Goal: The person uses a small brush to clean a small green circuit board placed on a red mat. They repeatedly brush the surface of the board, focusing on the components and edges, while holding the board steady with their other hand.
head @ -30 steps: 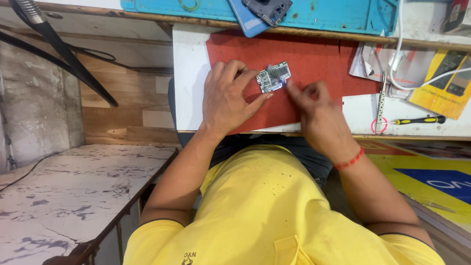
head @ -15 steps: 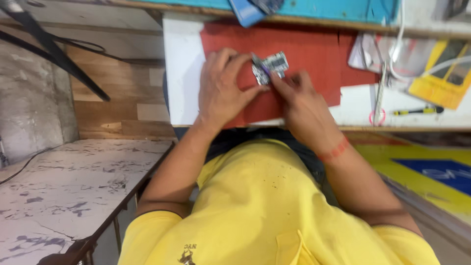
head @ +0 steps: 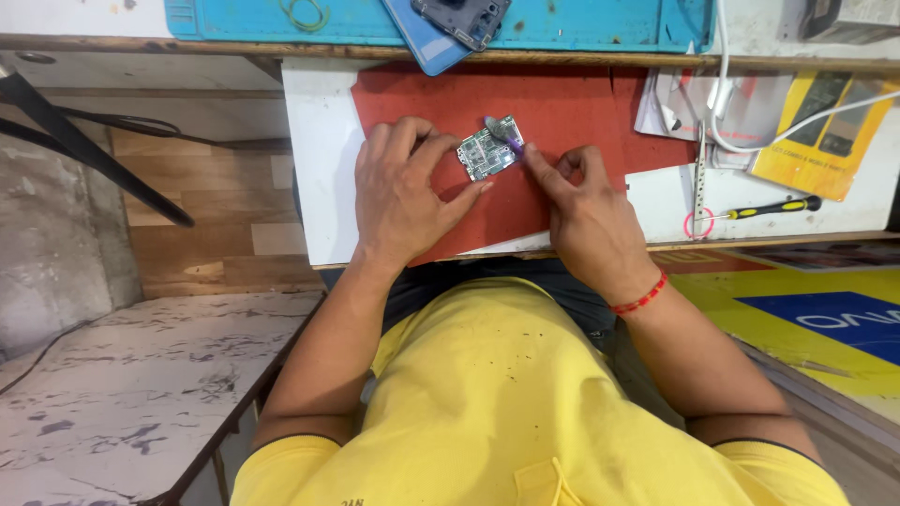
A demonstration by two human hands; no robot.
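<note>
- Pinning a small green circuit board (head: 487, 152) to the red mat (head: 581, 122), the left hand (head: 405, 192) lies curled, its fingertips touching the board's left and near edges — narrow, steadying rather than lifting.
- Board itself sits flat on the mat, near the mat's middle, slightly turned; its shields and chips look exposed, so it seems already out of its phone.
- Right hand (head: 586, 211) pinches a thin purple-handled tool (head: 506, 136) with its tip resting on the board's far right corner — closed around the handle, forefinger stretched along it.
- Judging by this, the work on the board is under way, not finished: the tool is in contact and both hands are engaged; what the tip is doing is too small to tell.
- Farther off, a blue work tray (head: 600, 23) holds an opened phone body (head: 464, 19), not yet rejoined with the board.
- At right, a yellow-handled screwdriver (head: 764, 208) lies untouched beside a white cable (head: 750, 145) and papers.
</note>
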